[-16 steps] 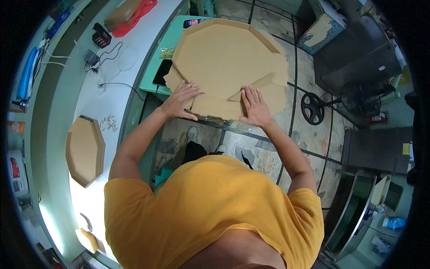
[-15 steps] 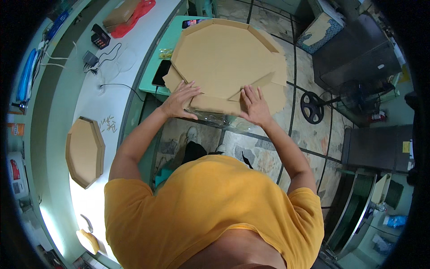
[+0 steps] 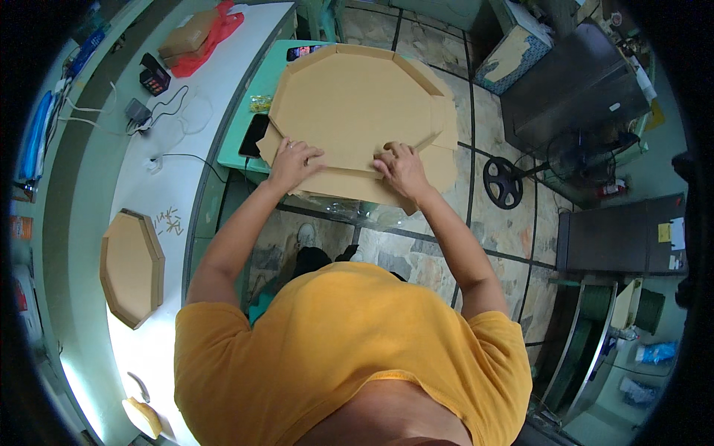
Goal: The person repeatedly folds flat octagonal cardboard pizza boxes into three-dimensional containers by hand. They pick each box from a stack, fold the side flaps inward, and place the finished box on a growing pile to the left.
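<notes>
A large octagonal brown cardboard piece (image 3: 349,104) with raised side flaps lies on a green table (image 3: 242,130) in front of me. My left hand (image 3: 294,162) presses flat on its near-left flap, fingers spread. My right hand (image 3: 401,167) rests on the near edge at the middle, fingers curled over a folded flap. Both forearms reach up from my orange shirt.
A finished octagonal cardboard box (image 3: 132,267) sits on the white counter (image 3: 149,186) at left, with cables, a charger (image 3: 137,111), a red bag (image 3: 201,41) and a brown parcel. A dark phone (image 3: 254,135) lies on the green table. A black fan (image 3: 504,182) and dark metal cabinets stand right.
The cardboard piece and both hands sit slightly higher and more to the left in view; my right hand has curled onto the near flap.
</notes>
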{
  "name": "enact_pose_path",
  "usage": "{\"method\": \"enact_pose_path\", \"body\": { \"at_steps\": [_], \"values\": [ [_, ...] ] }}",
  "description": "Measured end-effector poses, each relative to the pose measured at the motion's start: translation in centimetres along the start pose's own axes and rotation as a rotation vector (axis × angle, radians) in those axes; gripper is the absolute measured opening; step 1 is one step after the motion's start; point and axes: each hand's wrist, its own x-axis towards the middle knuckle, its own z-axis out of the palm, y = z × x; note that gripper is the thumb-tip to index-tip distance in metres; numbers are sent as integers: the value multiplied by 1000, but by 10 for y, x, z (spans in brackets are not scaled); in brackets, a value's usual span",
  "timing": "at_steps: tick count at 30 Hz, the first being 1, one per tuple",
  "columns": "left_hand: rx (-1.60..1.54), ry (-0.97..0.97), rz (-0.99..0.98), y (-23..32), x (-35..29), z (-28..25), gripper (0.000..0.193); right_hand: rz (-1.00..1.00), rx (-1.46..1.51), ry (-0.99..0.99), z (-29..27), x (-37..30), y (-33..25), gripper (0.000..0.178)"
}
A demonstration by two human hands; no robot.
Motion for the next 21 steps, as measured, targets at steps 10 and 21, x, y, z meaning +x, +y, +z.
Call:
{"method": "enact_pose_path", "body": {
  "at_steps": [10,21],
  "values": [
    [233,-150,171,8,3,-1,27,-88,58,-206,8,-6,-9,19],
    [375,634,108,58,64,-88,30,-279,-181,321,-49,75,4,22]
  ]
}}
